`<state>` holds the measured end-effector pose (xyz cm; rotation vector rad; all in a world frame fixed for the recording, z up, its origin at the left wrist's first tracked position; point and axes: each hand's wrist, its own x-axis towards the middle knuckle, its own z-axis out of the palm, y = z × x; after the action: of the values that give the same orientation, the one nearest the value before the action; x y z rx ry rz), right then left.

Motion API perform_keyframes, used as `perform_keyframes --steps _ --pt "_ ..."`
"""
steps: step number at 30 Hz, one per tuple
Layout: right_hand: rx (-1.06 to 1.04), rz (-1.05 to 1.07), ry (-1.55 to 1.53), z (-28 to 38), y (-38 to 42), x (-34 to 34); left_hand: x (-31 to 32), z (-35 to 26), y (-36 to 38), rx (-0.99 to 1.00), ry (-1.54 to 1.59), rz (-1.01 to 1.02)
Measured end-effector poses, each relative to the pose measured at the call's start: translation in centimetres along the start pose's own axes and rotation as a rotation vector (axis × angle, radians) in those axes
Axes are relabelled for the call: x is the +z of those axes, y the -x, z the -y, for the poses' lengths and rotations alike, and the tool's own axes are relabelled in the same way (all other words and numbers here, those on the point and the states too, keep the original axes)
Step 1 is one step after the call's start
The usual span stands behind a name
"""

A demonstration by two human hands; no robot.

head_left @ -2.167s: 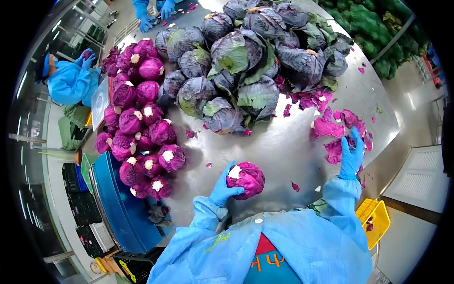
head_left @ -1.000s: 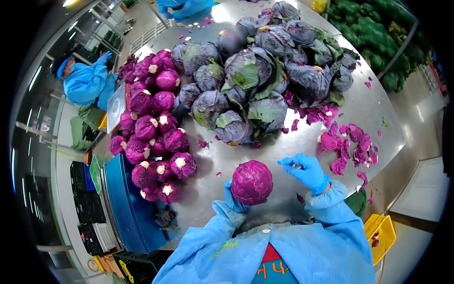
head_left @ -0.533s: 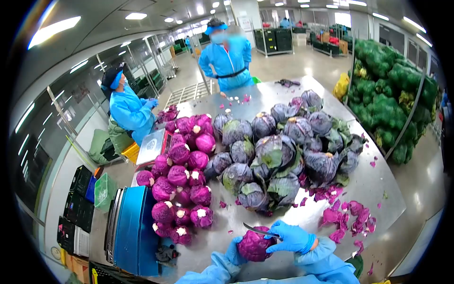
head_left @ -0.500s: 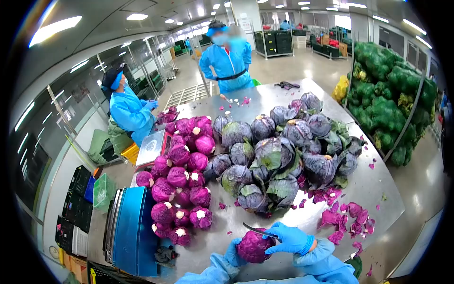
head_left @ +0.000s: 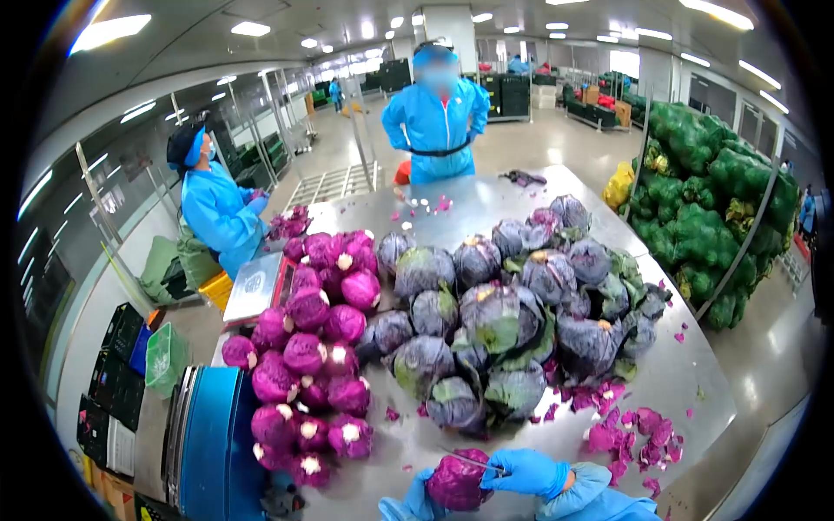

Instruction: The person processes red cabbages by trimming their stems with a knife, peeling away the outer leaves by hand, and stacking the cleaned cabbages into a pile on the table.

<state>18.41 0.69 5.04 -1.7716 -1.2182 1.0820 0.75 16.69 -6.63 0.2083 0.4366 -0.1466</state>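
Note:
A peeled purple cabbage (head_left: 457, 483) is at the bottom centre of the head view, at the near side of the steel table. My left hand (head_left: 420, 497), in a blue glove, holds it from the left, its fingers partly hidden. My gloved right hand (head_left: 526, 475) is closed on a knife (head_left: 473, 461), whose thin blade lies over the top of the cabbage. Beyond my hands is a heap of unpeeled cabbages (head_left: 499, 317) with dark outer leaves. To the left stand trimmed bright purple cabbages (head_left: 304, 353) with pale cut stems.
Loose purple leaves (head_left: 638, 438) lie at the right on the steel table (head_left: 695, 373). A scale (head_left: 254, 288) and blue trays (head_left: 211, 434) are at the left. One person (head_left: 439, 122) stands across the table, another (head_left: 217, 204) at the left. Netted green sacks (head_left: 704, 200) are stacked at right.
The camera view has shifted. My hands and the held cabbage sit lower in the picture, and the knife blade lies flatter. The person across the table stands more upright and faces this way.

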Motion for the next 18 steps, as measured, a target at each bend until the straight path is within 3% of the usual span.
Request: perform_keyframes --steps 2,4,6,7,9,10,12,14,18 --pt "-0.054 0.06 -0.029 0.7 -2.0 -2.0 0.2 -1.2 -1.1 0.039 0.057 0.061" --pt "-0.272 -0.042 -0.263 1.0 -3.0 -4.1 0.9 -2.8 -1.9 0.085 0.121 0.173" --pt "-0.526 -0.204 -0.195 2.3 -4.1 -9.6 1.8 -4.5 -2.5 0.134 0.155 0.315" --pt "-0.336 -0.413 -0.334 4.6 -3.3 -11.8 2.3 -5.1 -2.3 0.168 0.165 0.38" --pt "-0.478 -0.96 -0.29 5.8 -5.5 -16.7 4.1 -6.5 -2.1 0.183 0.234 0.446" --pt "-0.39 -1.106 -0.396 7.7 -5.5 -19.1 5.4 -6.7 -1.5 0.171 0.335 0.466" --pt "-0.315 -1.187 -0.508 8.4 -4.4 -22.2 5.6 -7.2 -1.0 0.166 0.414 0.484" --pt "-0.391 -1.185 -0.452 8.6 -3.5 -20.8 3.0 -6.9 -1.3 0.204 0.351 0.491" --pt "-0.084 -0.874 -0.42 7.1 -2.5 -16.6 1.7 -4.5 0.7 0.222 0.428 0.362"
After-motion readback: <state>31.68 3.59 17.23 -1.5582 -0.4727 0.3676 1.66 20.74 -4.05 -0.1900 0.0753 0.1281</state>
